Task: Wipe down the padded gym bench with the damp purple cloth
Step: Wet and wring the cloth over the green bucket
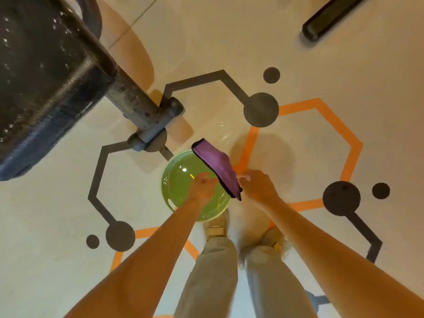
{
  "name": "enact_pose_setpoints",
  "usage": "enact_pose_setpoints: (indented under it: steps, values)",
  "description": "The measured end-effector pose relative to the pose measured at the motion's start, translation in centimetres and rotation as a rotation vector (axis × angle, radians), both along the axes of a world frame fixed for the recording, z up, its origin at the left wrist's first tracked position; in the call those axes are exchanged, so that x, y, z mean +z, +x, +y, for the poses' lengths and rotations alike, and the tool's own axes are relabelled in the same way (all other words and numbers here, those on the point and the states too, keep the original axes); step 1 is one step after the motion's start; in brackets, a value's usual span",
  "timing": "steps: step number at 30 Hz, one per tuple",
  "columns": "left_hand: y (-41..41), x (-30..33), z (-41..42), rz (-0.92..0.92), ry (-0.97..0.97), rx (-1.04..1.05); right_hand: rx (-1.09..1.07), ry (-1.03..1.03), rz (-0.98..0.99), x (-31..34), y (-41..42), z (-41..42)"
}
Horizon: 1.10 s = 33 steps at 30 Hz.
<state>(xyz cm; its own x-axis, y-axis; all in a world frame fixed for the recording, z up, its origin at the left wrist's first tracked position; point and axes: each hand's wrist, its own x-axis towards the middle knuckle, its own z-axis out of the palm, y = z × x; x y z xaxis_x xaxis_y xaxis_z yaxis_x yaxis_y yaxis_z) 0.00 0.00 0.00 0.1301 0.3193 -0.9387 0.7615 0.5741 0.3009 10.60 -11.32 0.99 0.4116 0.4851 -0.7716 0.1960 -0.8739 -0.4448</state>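
The purple cloth with a dark hem hangs folded in the air above a green basin of water on the floor. My left hand grips the cloth's left edge with curled fingers. On the other side, my right hand pinches the cloth's near corner. The black padded gym bench fills the upper left, and its pad glistens with specks. Its grey metal post runs down to a foot just beyond the basin.
The pale floor has orange hexagon lines and dark grey lines with dots. A small wet patch lies beyond the basin. A black bar of other equipment lies at the top right. My feet stand right behind the basin.
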Motion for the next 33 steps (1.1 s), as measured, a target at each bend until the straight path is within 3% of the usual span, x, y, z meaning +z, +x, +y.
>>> enact_pose_setpoints:
  steps: [7, 10, 14, 18, 22, 27, 30, 33]
  values:
    - [1.7, -5.9, -0.5, 0.032, -0.009, 0.104, -0.209, 0.094, 0.095, -6.4, 0.4, 3.1]
    - [2.1, -6.4, -0.7, 0.012, 0.028, 0.095, -0.223, 0.135, 0.206, -7.1, 0.9, 4.4]
    - [1.4, -4.9, -0.9, -0.009, 0.092, 0.148, -0.22, 0.114, 0.127, -5.1, 1.0, 4.0]
    - [1.3, 0.0, -1.3, -0.045, 0.143, 0.173, -0.376, 0.077, 0.101, -1.0, 1.6, 2.5]
    - [1.9, 6.3, -1.0, -0.116, 0.169, 0.144, -0.386, 0.11, 0.136, 5.0, 2.7, 1.7]
    - [2.5, 15.9, -1.2, -0.277, 0.378, -0.202, -0.501, 0.165, 0.177, 15.3, 3.6, 0.3]
    - [3.5, 22.7, -2.1, -0.298, 0.538, -0.273, -0.827, 0.198, 0.298, 22.7, 3.7, -0.8]
    - [4.5, 29.3, -3.5, -0.364, 0.639, -0.28, -1.155, 0.149, 0.609, 29.3, 3.5, -1.7]
